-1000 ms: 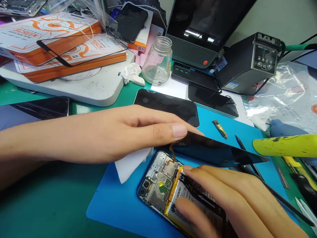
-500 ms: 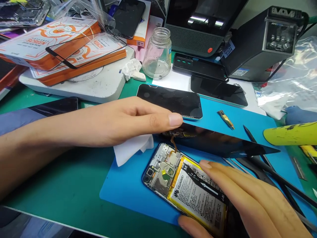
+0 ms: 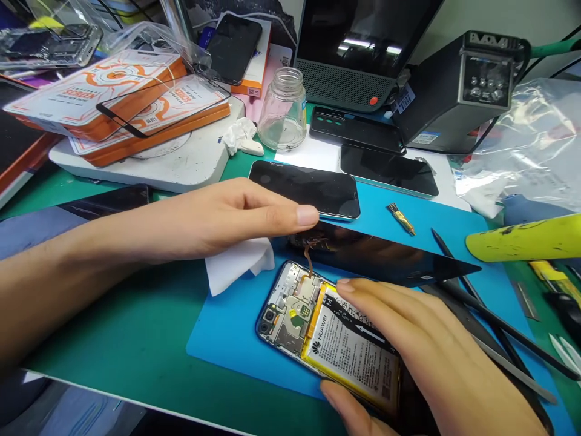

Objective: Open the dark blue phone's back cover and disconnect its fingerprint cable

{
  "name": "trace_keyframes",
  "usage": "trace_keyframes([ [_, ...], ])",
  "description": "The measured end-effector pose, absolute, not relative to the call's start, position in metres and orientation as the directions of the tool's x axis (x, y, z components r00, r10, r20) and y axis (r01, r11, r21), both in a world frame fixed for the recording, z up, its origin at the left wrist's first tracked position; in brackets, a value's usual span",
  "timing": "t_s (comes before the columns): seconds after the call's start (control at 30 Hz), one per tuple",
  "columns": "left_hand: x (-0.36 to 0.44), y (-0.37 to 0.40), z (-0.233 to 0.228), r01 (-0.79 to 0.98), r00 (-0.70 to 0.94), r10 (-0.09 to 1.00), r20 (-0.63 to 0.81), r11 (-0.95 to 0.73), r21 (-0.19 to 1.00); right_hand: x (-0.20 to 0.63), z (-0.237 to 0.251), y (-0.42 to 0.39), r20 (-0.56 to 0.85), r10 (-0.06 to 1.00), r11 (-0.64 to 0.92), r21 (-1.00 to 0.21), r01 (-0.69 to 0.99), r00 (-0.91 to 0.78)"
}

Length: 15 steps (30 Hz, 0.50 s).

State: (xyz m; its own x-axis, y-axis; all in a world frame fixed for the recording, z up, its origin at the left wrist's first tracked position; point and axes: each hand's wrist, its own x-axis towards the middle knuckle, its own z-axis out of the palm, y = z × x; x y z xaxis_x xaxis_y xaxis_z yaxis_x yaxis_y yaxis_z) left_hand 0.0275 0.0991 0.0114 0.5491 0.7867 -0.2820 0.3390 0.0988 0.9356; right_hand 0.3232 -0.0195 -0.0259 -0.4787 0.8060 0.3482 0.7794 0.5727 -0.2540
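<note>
An opened phone (image 3: 278,324) lies on the blue mat (image 3: 227,339), its camera, boards and silver HUAWEI battery (image 3: 347,354) exposed. My right hand (image 3: 431,345) clasps its lower part, thumb at the near edge and fingers along the far one. Behind it, my left hand (image 3: 245,218) pinches a glossy dark back cover (image 3: 390,254) by its left end, thumb in front. The cover stands tilted on its long edge. A thin orange-brown flex cable (image 3: 309,260) runs between cover and phone. White paper (image 3: 236,266) sits below my left hand, which hides part of it.
A black-screened phone (image 3: 313,188) lies behind the cover, with a small brush (image 3: 401,219) to its right. Dark tools (image 3: 490,315) and a yellow cylinder (image 3: 521,239) are at right. Orange-white boxes (image 3: 136,91), a glass jar (image 3: 284,112) and a dark monitor (image 3: 358,48) stand behind.
My right hand has shifted left along the phone, covering more of the battery's far side. The left hand still holds the cover. The whole view has swung slightly.
</note>
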Motion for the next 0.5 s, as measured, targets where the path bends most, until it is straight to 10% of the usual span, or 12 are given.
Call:
trace_keyframes([
  [0.5, 0.03, 0.101, 0.005, 0.344, 0.631, 0.679, -0.376, 0.189, 0.92, 0.319, -0.021, -0.016, 0.381, 0.794, 0.595, -0.322, 0.737, -0.474],
])
